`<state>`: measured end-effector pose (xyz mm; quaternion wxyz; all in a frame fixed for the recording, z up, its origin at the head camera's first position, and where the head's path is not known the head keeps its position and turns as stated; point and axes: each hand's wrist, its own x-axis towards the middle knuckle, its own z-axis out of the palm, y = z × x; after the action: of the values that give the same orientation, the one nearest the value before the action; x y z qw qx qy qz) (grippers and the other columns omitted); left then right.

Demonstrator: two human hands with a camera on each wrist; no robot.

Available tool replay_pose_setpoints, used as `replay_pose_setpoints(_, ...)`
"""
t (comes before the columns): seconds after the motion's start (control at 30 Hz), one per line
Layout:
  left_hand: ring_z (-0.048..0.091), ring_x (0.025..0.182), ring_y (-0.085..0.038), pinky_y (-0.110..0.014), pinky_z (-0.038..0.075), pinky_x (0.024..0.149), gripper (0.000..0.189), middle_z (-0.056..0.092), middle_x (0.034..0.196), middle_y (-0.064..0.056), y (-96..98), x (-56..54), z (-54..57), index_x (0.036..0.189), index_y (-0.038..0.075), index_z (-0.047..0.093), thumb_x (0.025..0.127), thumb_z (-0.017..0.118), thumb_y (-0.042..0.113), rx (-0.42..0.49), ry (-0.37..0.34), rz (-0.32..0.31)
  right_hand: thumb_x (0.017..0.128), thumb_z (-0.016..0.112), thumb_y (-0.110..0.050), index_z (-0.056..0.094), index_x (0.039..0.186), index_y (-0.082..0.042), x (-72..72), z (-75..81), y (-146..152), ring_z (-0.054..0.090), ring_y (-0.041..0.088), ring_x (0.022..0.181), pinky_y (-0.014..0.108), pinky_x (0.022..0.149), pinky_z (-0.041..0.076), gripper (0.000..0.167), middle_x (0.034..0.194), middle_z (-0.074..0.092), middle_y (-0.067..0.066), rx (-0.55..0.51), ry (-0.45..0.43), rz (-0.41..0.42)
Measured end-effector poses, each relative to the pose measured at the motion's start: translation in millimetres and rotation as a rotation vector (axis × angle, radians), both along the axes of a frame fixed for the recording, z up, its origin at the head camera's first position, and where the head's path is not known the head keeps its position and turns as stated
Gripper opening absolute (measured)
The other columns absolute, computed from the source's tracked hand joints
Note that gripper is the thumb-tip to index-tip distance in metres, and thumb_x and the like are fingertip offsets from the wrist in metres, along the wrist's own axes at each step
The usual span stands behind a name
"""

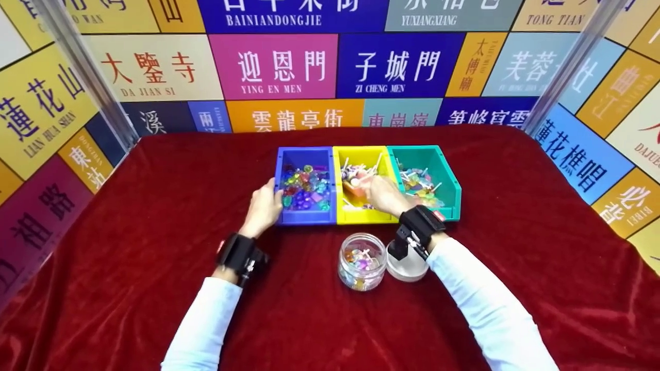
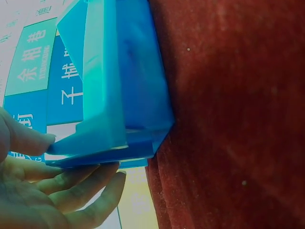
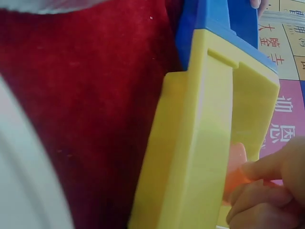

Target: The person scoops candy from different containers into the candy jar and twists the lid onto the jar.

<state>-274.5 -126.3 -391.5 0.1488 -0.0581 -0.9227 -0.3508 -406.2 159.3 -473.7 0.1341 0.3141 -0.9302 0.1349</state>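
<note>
Three joined bins stand in a row in the head view: a blue bin of colourful gems, a yellow bin with white-stick lollipops, and a green bin of mixed sweets-like pieces. My left hand grips the blue bin's left wall, thumb on one side and fingers on the other, as the left wrist view shows. Inside the yellow bin, my right hand holds an orange scoop. White pieces lie at the scoop's mouth; its lower part is hidden behind the bin's front wall in the right wrist view.
In front of the bins stands a clear round jar holding colourful pieces. A translucent lid lies right beside it, under the right wrist. Dark red cloth covers the table, and printed panels rise behind.
</note>
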Motion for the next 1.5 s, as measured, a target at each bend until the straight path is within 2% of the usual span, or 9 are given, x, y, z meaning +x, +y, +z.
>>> replay_pose_setpoints(0.07,0.054,0.100,-0.041,-0.046,0.044,0.086,0.037,0.056,0.108,-0.030,-1.0,0.2,0.2,0.120,-0.015,0.044,0.089,0.048,0.004,0.003,0.006,0.004,0.080,0.047,-0.001,0.069,0.097,-0.007,50.5,51.8,-16,0.059,0.026,0.079,0.032,0.061,0.049,0.028,0.099,0.066,0.009,-0.059,-0.122,-0.050)
replay_pose_setpoints(0.13,0.054,0.100,-0.041,-0.046,0.044,0.087,0.037,0.056,0.108,-0.030,-1.6,0.1,0.1,0.121,-0.014,0.044,0.089,0.048,0.004,0.009,0.004,0.005,0.085,0.045,-0.001,0.067,0.098,-0.001,81.3,83.3,-27,0.057,0.027,0.073,0.033,0.057,0.048,0.026,0.098,0.065,0.015,-0.099,-0.205,-0.099)
replay_pose_setpoints(0.23,0.053,0.101,-0.041,-0.046,0.043,0.087,0.038,0.055,0.109,-0.031,-2.0,0.1,-1.0,0.121,-0.015,0.043,0.089,0.048,0.004,0.011,-0.004,0.005,0.087,0.044,-0.002,0.065,0.095,0.004,96.6,96.0,-31,0.052,0.024,0.062,0.030,0.048,0.041,0.024,0.087,0.064,0.019,-0.117,-0.226,-0.136)
replay_pose_setpoints(0.4,0.054,0.101,-0.041,-0.046,0.044,0.086,0.037,0.056,0.108,-0.030,-2.0,-0.6,-3.3,0.120,-0.015,0.044,0.089,0.047,0.005,-0.010,-0.006,0.001,0.087,0.046,-0.005,0.062,0.092,0.006,98.7,93.6,-27,0.041,0.016,0.051,0.024,0.043,0.034,0.020,0.065,0.048,0.008,-0.158,-0.293,-0.184)
replay_pose_setpoints(0.53,0.053,0.102,-0.040,-0.045,0.043,0.087,0.037,0.055,0.110,-0.030,-1.7,-1.0,-2.3,0.121,-0.014,0.043,0.090,0.046,0.006,-0.014,-0.015,0.000,0.090,0.046,-0.012,0.057,0.098,0.008,100.8,92.2,-23,0.043,0.018,0.055,0.027,0.049,0.040,0.024,0.069,0.047,0.008,-0.209,-0.340,-0.228)
replay_pose_setpoints(0.7,0.052,0.103,-0.040,-0.045,0.043,0.088,0.038,0.055,0.111,-0.030,-1.8,-0.5,-0.1,0.122,-0.014,0.043,0.090,0.046,0.006,-0.009,-0.019,0.002,0.091,0.046,-0.016,0.053,0.097,0.008,104.8,89.5,-18,0.047,0.025,0.064,0.034,0.059,0.043,0.026,0.070,0.047,0.010,-0.258,-0.295,-0.206)
replay_pose_setpoints(0.87,0.052,0.103,-0.040,-0.045,0.043,0.089,0.038,0.054,0.111,-0.030,-1.7,-0.3,0.0,0.122,-0.014,0.043,0.090,0.047,0.005,0.000,-0.022,-0.002,0.092,0.048,-0.020,0.053,0.092,0.005,108.3,86.7,-15,0.044,0.023,0.063,0.031,0.056,0.037,0.025,0.065,0.038,0.002,-0.317,-0.274,-0.197)
replay_pose_setpoints(1.2,0.051,0.106,-0.040,-0.044,0.042,0.091,0.040,0.053,0.114,-0.030,-2.2,0.4,-0.2,0.124,-0.015,0.041,0.090,0.046,0.005,0.010,-0.033,-0.009,0.091,0.050,-0.025,0.057,0.097,0.004,116.2,89.5,-3,0.043,0.019,0.061,0.027,0.053,0.033,0.030,0.064,0.042,0.001,-0.399,-0.311,-0.182)
replay_pose_setpoints(1.5,0.041,0.116,-0.040,-0.043,0.031,0.101,0.053,0.043,0.123,-0.032,1.7,8.7,1.7,0.128,-0.015,0.034,0.088,0.053,0.015,0.045,-0.014,-0.003,0.090,0.051,-0.019,0.057,0.101,0.007,125.0,96.5,18,0.038,0.006,0.051,0.017,0.046,0.031,0.028,0.064,0.043,-0.001,-0.570,-0.499,-0.072)
